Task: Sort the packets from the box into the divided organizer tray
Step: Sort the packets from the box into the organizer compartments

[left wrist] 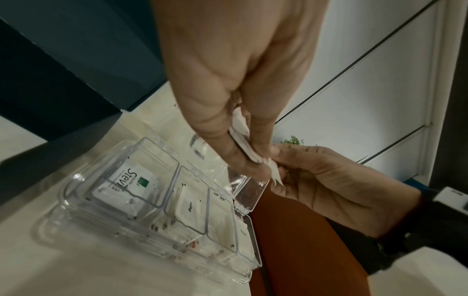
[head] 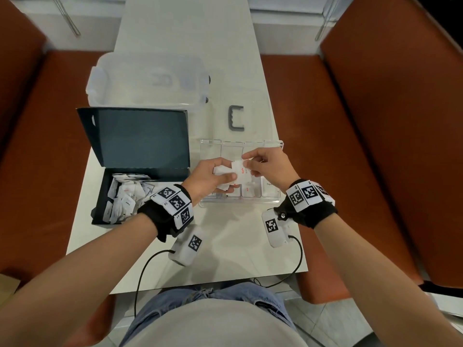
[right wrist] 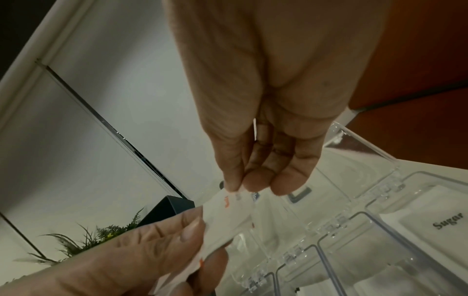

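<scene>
Above the clear divided organizer tray [head: 271, 199] my left hand [head: 213, 177] grips a small stack of white packets [head: 221, 171]. My right hand [head: 263, 162] pinches the edge of the top packet [head: 241, 170], which has red print. That red-print packet [right wrist: 228, 212] hangs between thumb and forefinger in the right wrist view. The tray [left wrist: 142, 238] holds a Stevia packet [left wrist: 131, 182] in one compartment, and a Sugar packet [right wrist: 443, 224] in another. The dark box [head: 100, 196] at the left holds several loose white packets [head: 125, 196]; its lid stands open.
A large clear storage bin [head: 150, 81] sits at the table's far end. A grey handle [head: 236, 118] lies on its clear lid behind the tray. Orange bench seats [head: 350, 146] flank the white table [head: 225, 241]. Sensor cables trail off the near table edge.
</scene>
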